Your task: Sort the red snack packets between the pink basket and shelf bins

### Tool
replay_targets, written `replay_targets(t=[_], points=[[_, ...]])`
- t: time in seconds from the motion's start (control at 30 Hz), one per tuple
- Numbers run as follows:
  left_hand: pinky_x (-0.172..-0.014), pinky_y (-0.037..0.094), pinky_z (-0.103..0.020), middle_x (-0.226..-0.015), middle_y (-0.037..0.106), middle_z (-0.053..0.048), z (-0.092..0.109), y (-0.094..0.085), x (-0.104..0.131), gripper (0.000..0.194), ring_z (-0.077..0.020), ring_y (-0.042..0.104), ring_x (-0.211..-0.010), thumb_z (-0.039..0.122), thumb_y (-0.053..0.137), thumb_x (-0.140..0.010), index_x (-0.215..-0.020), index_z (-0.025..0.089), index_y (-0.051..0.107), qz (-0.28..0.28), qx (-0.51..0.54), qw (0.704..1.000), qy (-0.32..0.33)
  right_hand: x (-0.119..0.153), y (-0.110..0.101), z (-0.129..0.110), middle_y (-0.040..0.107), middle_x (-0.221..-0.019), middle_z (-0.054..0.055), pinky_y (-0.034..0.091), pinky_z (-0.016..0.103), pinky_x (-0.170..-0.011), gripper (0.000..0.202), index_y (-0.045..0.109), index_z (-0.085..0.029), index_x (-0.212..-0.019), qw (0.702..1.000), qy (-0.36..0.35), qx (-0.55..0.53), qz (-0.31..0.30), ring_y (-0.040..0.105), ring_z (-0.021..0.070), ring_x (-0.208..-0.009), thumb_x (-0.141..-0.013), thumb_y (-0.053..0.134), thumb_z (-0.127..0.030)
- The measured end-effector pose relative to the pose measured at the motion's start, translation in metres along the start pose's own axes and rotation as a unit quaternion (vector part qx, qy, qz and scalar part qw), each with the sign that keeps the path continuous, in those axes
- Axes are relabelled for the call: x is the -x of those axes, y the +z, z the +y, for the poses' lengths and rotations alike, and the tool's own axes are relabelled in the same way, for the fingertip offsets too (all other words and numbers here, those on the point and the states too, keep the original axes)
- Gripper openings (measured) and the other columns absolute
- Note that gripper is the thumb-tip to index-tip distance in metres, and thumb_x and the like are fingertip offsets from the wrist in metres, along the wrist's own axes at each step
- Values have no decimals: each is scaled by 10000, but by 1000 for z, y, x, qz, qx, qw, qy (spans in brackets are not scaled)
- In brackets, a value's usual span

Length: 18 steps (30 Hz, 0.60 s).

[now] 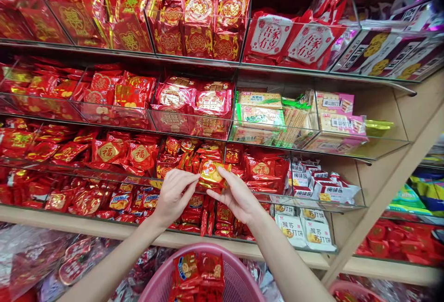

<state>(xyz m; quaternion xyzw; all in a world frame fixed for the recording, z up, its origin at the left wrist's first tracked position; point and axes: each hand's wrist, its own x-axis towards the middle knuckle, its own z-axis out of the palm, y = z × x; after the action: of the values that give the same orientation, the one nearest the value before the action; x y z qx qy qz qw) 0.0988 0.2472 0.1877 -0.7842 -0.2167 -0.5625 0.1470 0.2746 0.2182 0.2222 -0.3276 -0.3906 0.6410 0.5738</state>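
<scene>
A small red and gold snack packet is held up between my two hands, in front of the lower shelf bins. My left hand pinches its left edge, thumb and forefinger close together. On the other side, my right hand grips the packet's right end, with a fingertip on its face and another digit stretched out below it. Directly beneath my hands is a pink plastic basket, with red snack packets piled inside it.
Tiered shelves with clear dividers hold red wrapped snacks, green cracker packs and white biscuit packs. A slanted wooden side panel borders them at the right. Plastic-wrapped goods lie below the bottom shelf edge.
</scene>
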Motion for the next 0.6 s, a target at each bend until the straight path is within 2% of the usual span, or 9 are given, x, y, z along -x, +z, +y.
replay_targets(t=[0.1,0.2,0.27,0.33,0.5,0.6], points=[[-802,429,-337,-892,694,-22,-5,-5,-12,181,-157,609,-818,151,571,-856,-1016,214,628,-7,-7,1000,6,5,-3,1,686,-1077,38,598,315,-751,245,627,-205,-998,1000,4,2,19,627,157,-981,-782,663,-315],[-846,425,-361,-943,703,-39,-18,-7,-37,158,-197,594,-909,243,531,-882,-972,198,654,-19,-91,992,-80,9,-4,1,689,-1070,26,603,346,-769,231,631,-203,-986,1000,4,-7,30,633,159,-965,-775,667,-289],[-863,428,-374,-986,704,-44,-27,-5,-54,202,-226,581,-952,289,513,-878,-962,195,671,-79,-159,972,-157,10,-3,3,695,-1056,23,603,351,-776,236,630,-198,-988,999,9,-10,30,641,155,-944,-773,670,-286],[-847,441,-382,-994,709,-55,-34,0,-68,234,-253,584,-947,310,508,-859,-947,193,691,-138,-200,949,-202,11,-2,4,700,-1044,25,602,353,-779,248,624,-195,-994,999,13,-11,27,648,152,-927,-770,674,-289],[-734,462,-379,-839,731,-78,-37,13,-82,263,-281,615,-838,274,478,-822,-758,223,728,-182,-223,930,-229,10,-2,9,701,-1036,25,599,368,-782,250,611,-202,-990,999,19,-13,22,652,152,-917,-765,678,-287],[-695,461,-367,-793,733,-80,-38,16,-86,250,-280,628,-794,271,499,-800,-740,227,738,-195,-221,927,-234,9,-3,9,701,-1028,15,600,366,-777,235,621,-212,-969,1000,17,-11,22,649,151,-919,-756,685,-287]])
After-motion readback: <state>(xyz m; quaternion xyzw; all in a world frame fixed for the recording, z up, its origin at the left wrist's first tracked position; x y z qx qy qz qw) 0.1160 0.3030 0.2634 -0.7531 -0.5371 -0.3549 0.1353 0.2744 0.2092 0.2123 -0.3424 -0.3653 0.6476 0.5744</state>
